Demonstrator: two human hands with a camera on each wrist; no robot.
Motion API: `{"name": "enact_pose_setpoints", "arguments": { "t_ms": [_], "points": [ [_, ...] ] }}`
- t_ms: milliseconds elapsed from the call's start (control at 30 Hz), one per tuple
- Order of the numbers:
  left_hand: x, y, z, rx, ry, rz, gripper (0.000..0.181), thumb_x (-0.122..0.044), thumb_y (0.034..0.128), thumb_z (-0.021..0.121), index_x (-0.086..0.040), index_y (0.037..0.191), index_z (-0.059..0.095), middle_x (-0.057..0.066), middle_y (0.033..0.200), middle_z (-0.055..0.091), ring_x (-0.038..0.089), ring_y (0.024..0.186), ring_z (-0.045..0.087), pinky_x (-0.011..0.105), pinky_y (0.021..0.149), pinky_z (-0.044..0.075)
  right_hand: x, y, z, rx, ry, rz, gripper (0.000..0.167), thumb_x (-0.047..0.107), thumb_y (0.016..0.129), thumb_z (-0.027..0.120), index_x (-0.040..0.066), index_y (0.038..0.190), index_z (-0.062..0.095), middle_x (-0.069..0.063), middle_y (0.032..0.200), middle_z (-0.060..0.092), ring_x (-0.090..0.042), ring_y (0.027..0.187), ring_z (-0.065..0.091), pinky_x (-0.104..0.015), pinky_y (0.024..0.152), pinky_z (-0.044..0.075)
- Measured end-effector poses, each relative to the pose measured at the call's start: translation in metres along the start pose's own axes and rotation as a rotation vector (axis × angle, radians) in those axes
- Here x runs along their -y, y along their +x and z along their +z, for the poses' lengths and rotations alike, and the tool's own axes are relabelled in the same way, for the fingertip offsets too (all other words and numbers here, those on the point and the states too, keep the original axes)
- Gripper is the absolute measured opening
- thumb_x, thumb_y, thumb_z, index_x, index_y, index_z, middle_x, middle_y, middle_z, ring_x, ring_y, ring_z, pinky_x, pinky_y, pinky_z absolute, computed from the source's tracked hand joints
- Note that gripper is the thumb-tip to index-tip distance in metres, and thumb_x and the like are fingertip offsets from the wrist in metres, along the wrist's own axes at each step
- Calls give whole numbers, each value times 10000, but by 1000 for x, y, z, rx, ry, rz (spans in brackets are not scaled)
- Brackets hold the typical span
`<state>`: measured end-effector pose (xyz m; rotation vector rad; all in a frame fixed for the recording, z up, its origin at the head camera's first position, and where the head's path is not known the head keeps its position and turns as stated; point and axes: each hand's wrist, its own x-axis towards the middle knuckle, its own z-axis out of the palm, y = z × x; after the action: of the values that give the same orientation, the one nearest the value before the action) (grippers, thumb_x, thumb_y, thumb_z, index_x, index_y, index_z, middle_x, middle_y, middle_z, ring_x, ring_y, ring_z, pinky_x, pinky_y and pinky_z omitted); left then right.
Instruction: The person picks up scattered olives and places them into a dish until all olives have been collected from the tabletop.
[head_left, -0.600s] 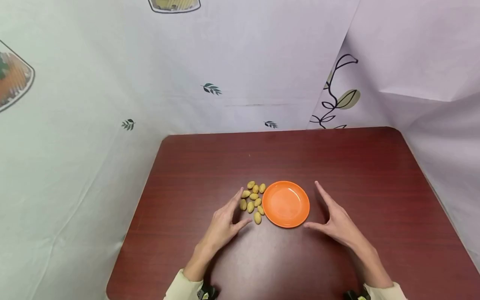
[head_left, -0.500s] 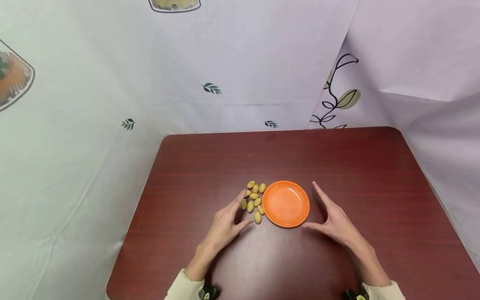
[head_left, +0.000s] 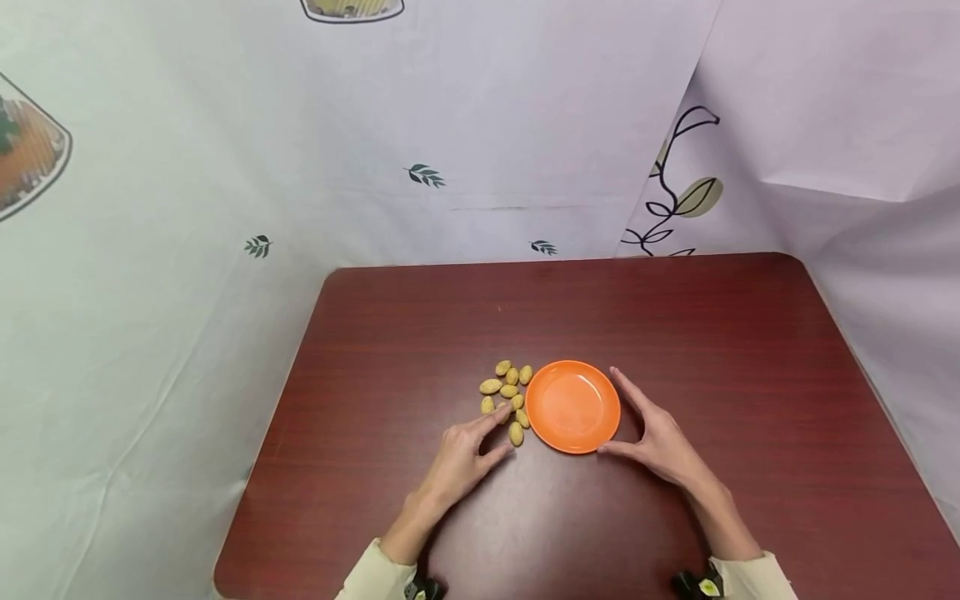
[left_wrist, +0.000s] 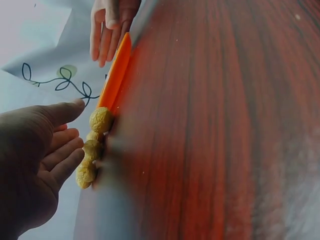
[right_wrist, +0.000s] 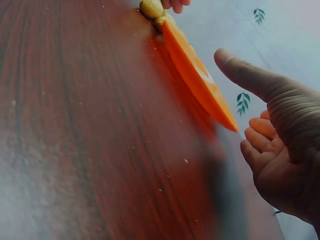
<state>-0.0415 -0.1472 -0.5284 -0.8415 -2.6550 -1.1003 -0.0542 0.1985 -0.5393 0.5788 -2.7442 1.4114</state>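
Left hand [head_left: 463,457]: thumb apart from fingers, grasping nothing, fingertips over yellow nut-like pieces [head_left: 509,391]; contact unclear. Right hand [head_left: 662,442]: spread likewise, nothing gripped, at right rim of orange plate [head_left: 573,407]. Pieces clustered just left of plate, on dark-red tabletop [head_left: 570,525].

Your head view was bright and fairly sharp, with a pale sheen on the near table [head_left: 555,533]. Your wrist views came out dimmer and softer, your left hand [left_wrist: 32,162] darkly shadowed and patches of the table blurred.
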Motion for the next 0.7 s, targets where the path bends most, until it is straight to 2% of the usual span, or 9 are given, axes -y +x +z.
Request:
{"name": "enact_pose_setpoints", "arguments": {
  "t_ms": [67,200,333,500,700],
  "points": [
    [0,0,1,-12,-1,5,618,-110,872,895,-25,1435,655,113,1385,692,284,1246,678,448,991,582,-1,0,2,-1,1,-8,1188,256,715,1016,62,1666,330,-151,1674,403,-278,1517,411,-32,1127,179],
    [-1,-1,3,-37,-4,21,577,-83,864,894,-15,1397,683,116,1347,715,281,1207,703,444,959,598,-3,1,5,-3,-6,-14,1158,245,734,1005,46,1659,338,-167,1664,414,-406,1478,442,-26,1123,175],
    [-2,-2,6,-18,8,3,534,-96,872,891,-31,1370,709,113,1321,730,269,1186,716,427,947,604,-3,0,7,-2,-13,-18,1147,214,734,1003,25,1652,340,-190,1652,423,-471,1443,457,-19,1117,174],
    [-2,-4,10,15,9,-38,510,-127,891,880,-53,1368,716,108,1318,732,260,1189,716,421,961,598,-4,0,8,-1,-21,-17,1151,197,728,1004,25,1653,339,-188,1651,425,-438,1455,457,-19,1116,175],
    [0,-5,14,2,12,-56,495,-125,884,885,-52,1348,728,116,1285,747,258,1165,728,419,949,603,-5,0,8,1,-23,-11,1143,220,730,1003,27,1648,351,-184,1647,433,-406,1465,456,-18,1116,177]
  ]
}}
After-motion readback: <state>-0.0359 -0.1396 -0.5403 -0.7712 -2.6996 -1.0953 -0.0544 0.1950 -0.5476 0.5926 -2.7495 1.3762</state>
